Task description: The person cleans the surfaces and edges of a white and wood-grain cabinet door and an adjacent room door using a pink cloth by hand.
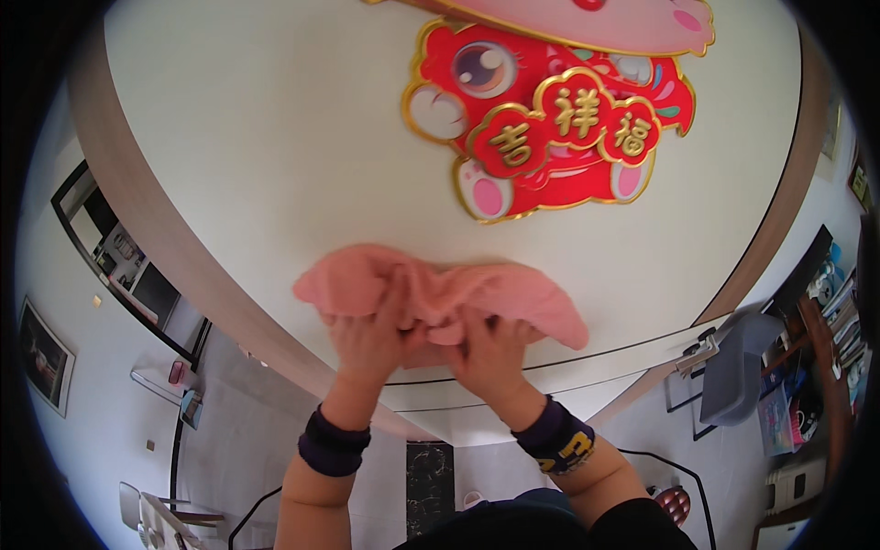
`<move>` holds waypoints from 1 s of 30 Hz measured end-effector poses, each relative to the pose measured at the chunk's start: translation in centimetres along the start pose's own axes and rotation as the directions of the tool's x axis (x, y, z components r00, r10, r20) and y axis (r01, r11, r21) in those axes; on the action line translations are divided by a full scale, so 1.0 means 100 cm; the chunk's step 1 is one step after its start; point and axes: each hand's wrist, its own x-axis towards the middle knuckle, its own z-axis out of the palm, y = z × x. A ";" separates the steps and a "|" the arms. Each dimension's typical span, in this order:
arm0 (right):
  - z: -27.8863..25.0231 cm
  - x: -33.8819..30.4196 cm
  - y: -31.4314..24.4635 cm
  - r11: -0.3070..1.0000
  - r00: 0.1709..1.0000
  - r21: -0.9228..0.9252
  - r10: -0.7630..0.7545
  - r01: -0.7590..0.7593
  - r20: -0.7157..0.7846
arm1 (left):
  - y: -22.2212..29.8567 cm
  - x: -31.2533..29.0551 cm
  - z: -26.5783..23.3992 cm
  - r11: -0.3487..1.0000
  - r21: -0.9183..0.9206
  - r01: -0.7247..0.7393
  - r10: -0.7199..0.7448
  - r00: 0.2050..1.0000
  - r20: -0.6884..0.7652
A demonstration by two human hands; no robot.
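A pink cloth [527, 291] lies bunched against a broad cream-white panel [247, 174], its two ends spreading out to the left and right. My left hand [367, 344] grips its left part, the fingers curled into the folds. Close beside it, my right hand [495, 353] holds the cloth's right part with bent fingers. Between the hands the fabric is gathered into creases, and some fingertips are hidden in it. Dark wristbands circle both my wrists.
A red, gold-edged cartoon decoration [550, 128] is stuck on the panel above the cloth. Brown wooden frame [170, 215] borders the panel. A metal handle [698, 350] juts out at the right. A grey chair [738, 371] and a cluttered shelf stand beyond.
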 end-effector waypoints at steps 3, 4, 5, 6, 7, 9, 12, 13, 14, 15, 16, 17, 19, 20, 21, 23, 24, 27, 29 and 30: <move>0.030 -0.010 -0.033 0.989 0.998 0.136 -0.065 0.063 0.006 | -0.042 -0.046 0.010 0.991 -0.041 0.126 -0.130 0.983 -0.128; 0.039 -0.015 -0.041 0.973 0.985 0.230 -0.034 -0.006 0.172 | -0.052 -0.061 0.013 0.993 -0.019 0.118 -0.118 0.993 -0.021; 0.046 -0.023 -0.049 0.946 0.943 0.310 -0.018 -0.092 0.332 | -0.060 -0.076 0.015 0.994 0.002 0.105 -0.105 0.991 0.086; 0.051 -0.030 -0.055 0.908 0.876 0.376 -0.019 -0.187 0.482 | -0.065 -0.091 0.016 0.996 0.025 0.088 -0.092 0.978 0.189; 0.059 -0.039 -0.056 0.889 0.891 0.426 -0.049 -0.168 0.452 | -0.070 -0.109 0.019 0.988 -0.044 0.149 -0.133 0.957 0.258; 0.070 -0.056 -0.056 0.845 0.915 0.519 -0.103 -0.126 0.391 | -0.073 -0.147 0.025 0.945 -0.164 0.281 -0.194 0.891 0.410; 0.063 -0.074 -0.045 0.815 0.892 0.542 -0.069 -0.208 0.447 | -0.060 -0.193 0.040 0.930 -0.270 0.249 -0.143 0.922 0.359; 0.060 -0.082 -0.038 0.797 0.882 0.547 -0.038 -0.257 0.470 | -0.052 -0.201 0.044 0.929 -0.291 0.230 -0.121 0.930 0.347; 0.056 -0.091 -0.028 0.801 0.867 0.526 -0.018 -0.285 0.498 | -0.038 -0.207 0.048 0.937 -0.288 0.198 -0.093 0.935 0.342; 0.050 -0.102 -0.016 0.806 0.853 0.500 0.011 -0.317 0.522 | -0.022 -0.209 0.052 0.942 -0.292 0.162 -0.057 0.940 0.337; 0.044 -0.113 -0.006 0.808 0.837 0.478 0.034 -0.345 0.547 | -0.007 -0.212 0.054 0.942 -0.304 0.140 -0.025 0.936 0.352; 0.040 -0.127 0.006 0.868 0.878 0.420 0.035 -0.264 0.478 | 0.007 -0.215 0.056 0.941 -0.318 0.117 0.008 0.931 0.366; 0.030 -0.149 0.036 0.961 0.942 0.260 0.002 -0.094 0.334 | 0.042 -0.212 0.065 0.935 -0.347 0.065 0.075 0.925 0.373; 0.022 -0.158 0.051 0.977 0.929 0.179 0.039 -0.112 0.367 | 0.060 -0.209 0.070 0.887 -0.437 0.149 0.029 0.927 0.375; 0.010 -0.166 0.065 0.987 0.915 0.097 0.081 -0.129 0.396 | 0.076 -0.202 0.075 0.850 -0.512 0.125 0.097 0.918 0.385; -0.014 -0.175 0.091 0.986 0.904 -0.030 0.161 -0.163 0.396 | 0.108 -0.187 0.082 0.804 -0.590 0.067 0.215 0.893 0.395; -0.025 -0.176 0.106 0.981 0.909 -0.072 0.195 -0.181 0.368 | 0.124 -0.184 0.085 0.800 -0.599 0.033 0.264 0.877 0.400; -0.054 -0.178 0.153 0.968 0.941 -0.150 0.233 -0.200 0.247 | 0.176 -0.167 0.100 0.794 -0.598 -0.111 0.393 0.844 0.366; -0.071 -0.177 0.179 0.948 0.923 -0.156 0.308 -0.277 0.229 | 0.213 -0.148 0.108 0.791 -0.560 -0.248 0.423 0.882 0.206; -0.078 -0.171 0.192 0.958 0.955 -0.142 0.269 -0.250 0.127 | 0.229 -0.144 0.114 0.781 -0.558 -0.282 0.435 0.886 0.160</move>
